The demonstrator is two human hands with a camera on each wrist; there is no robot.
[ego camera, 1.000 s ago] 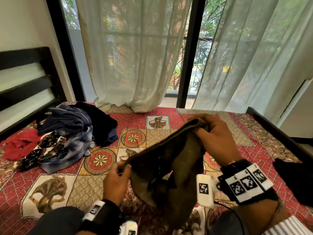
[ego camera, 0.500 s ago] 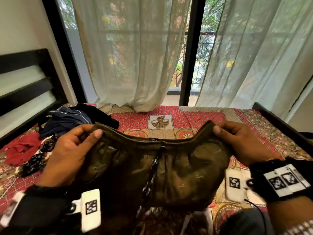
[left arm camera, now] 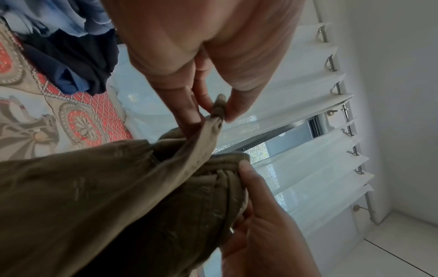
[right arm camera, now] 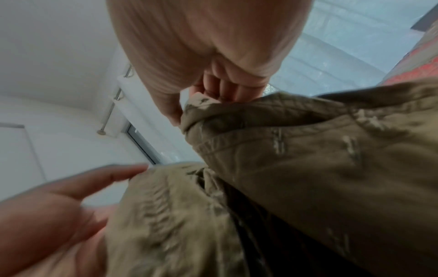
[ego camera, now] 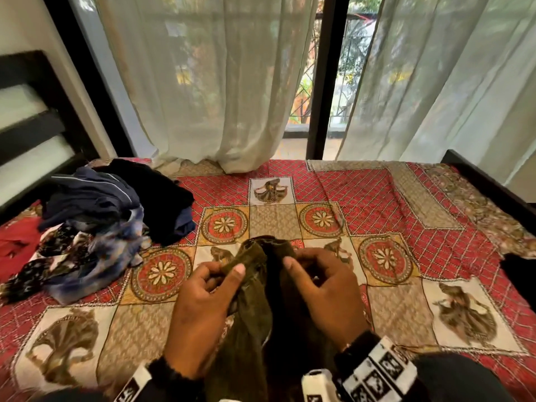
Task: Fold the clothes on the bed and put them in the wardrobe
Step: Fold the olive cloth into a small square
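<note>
We pinched the olive garment [ego camera: 255,288] with both left hand [ego camera: 203,309] and right hand [ego camera: 327,294]; only the head view showed the clothes pile [ego camera: 95,224] left of it.

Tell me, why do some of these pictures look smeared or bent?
Head view: wide lens bows the bed frame; backlit curtains glow. Right wrist view: the left hand is motion-blurred, while the olive garment near the right hand stays fairly sharp. Left wrist view: sharper, though the clothes pile is soft.
</note>
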